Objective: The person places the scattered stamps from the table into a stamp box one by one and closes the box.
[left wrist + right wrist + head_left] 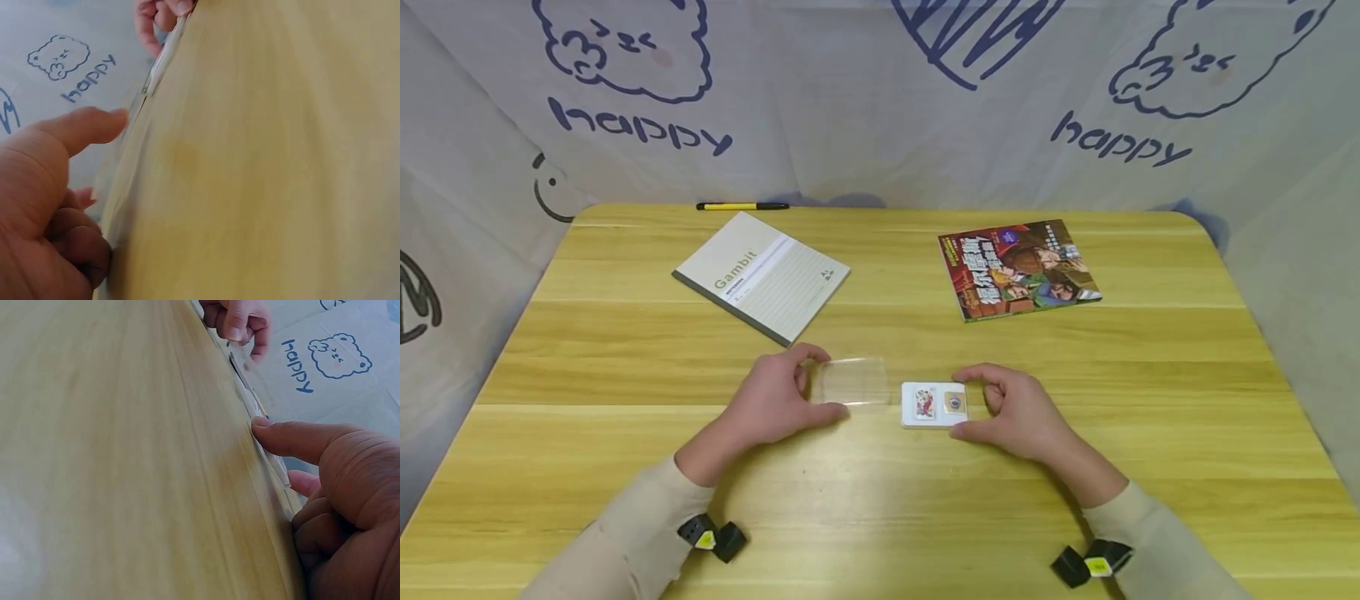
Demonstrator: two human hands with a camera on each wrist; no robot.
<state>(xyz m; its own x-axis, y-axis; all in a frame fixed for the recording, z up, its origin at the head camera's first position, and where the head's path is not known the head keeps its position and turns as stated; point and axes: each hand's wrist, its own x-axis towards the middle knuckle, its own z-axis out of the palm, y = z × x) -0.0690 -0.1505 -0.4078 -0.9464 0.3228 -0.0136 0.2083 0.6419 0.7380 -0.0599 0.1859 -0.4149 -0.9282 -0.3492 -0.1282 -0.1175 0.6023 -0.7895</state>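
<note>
In the head view, my left hand point(778, 396) holds a clear plastic cover point(855, 382) at its left end, thumb at the near edge and index finger at the far edge. Just right of it lies a flat white case point(935, 421) bearing two miniature cards, one with a colourful figure point(924, 404), the other tan with a round blue mark point(955, 403). My right hand point(1018, 414) pinches the case's right end between thumb and index finger. A small gap separates cover and case. From the right wrist, the thumb point(290, 434) shows against the case's edge.
Behind the left hand lies a Gambit notebook point(760, 279), and a yellow and black pen point(741, 206) lies along the table's back edge. A colourful comic-style book point(1018, 271) sits at the back right of the wooden table point(865, 517). A printed white cloth point(850, 100) hangs behind.
</note>
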